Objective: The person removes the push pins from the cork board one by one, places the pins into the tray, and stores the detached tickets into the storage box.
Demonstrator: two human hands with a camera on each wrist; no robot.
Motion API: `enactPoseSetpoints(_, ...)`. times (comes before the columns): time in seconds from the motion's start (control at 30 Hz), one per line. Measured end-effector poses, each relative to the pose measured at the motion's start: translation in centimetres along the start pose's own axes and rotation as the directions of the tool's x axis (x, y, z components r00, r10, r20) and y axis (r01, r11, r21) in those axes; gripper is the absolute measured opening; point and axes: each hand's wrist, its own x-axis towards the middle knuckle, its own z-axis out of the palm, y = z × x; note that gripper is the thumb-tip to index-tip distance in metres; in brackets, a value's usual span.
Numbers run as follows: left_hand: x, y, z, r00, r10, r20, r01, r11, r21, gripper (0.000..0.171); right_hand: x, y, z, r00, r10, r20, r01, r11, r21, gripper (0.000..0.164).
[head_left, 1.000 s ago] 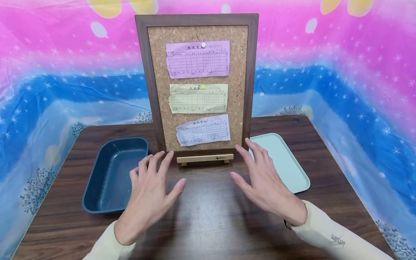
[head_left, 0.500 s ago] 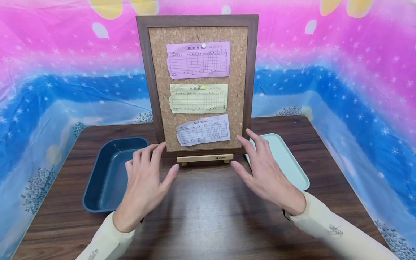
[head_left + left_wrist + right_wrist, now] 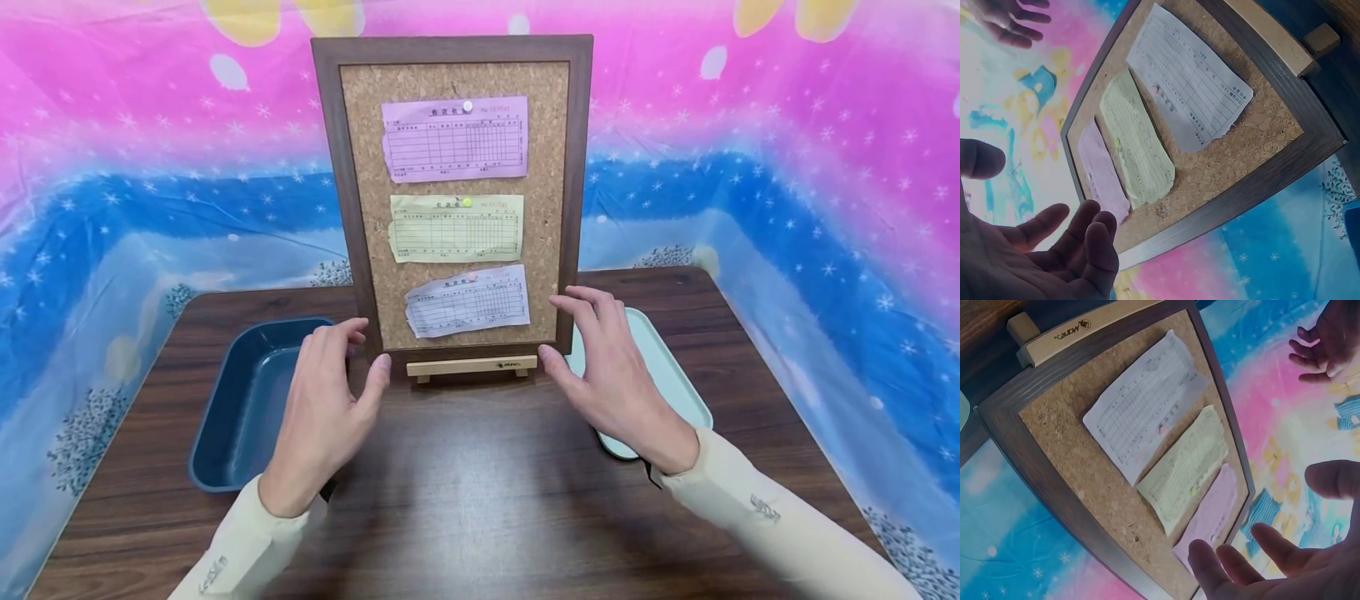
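Note:
A framed cork board [image 3: 543, 192] leans upright on a small wooden easel [image 3: 472, 365]. Pinned to it, one above another, are a purple receipt slip [image 3: 454, 150], a yellow one [image 3: 457, 233] and a bluish-white slip [image 3: 468, 304] that sits tilted. White, green and pink pushpins hold them near their top edges. My left hand [image 3: 318, 408], fingers loosely bent and holding nothing, is by the lower left corner of the frame. On the other side my right hand [image 3: 618, 375] is likewise bare, its fingertips overlapping the frame's lower right edge in the head view.
To the left stands a deep dark-blue tray [image 3: 217, 417], partly behind my left hand. A flat mint-green tray [image 3: 667, 367] lies at the right, partly covered by my right hand. The dark wooden table [image 3: 465, 508] is bordered by a patterned cloth backdrop [image 3: 832, 208].
My left hand has moved left and slightly up towards the frame's corner. My right hand has risen a little beside the frame's right edge. Board and slips stay as they were.

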Motion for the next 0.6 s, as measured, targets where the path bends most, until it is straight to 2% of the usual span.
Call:
enactPoseSetpoints(0.2,0.6,-0.6,-0.3,0.997,-0.077,-0.02,0.076,0.997,-0.032,0.04,1.1,0.5,-0.1,0.999,-0.026,-0.043,0.028,0.999,0.039,0.047)
enactPoseSetpoints(0.6,1.9,-0.7,-0.4,0.993,-0.099,-0.067,0.096,0.994,-0.054,0.04,2.3,0.8,-0.1,0.996,-0.056,-0.063,0.058,0.997,0.045,0.043)
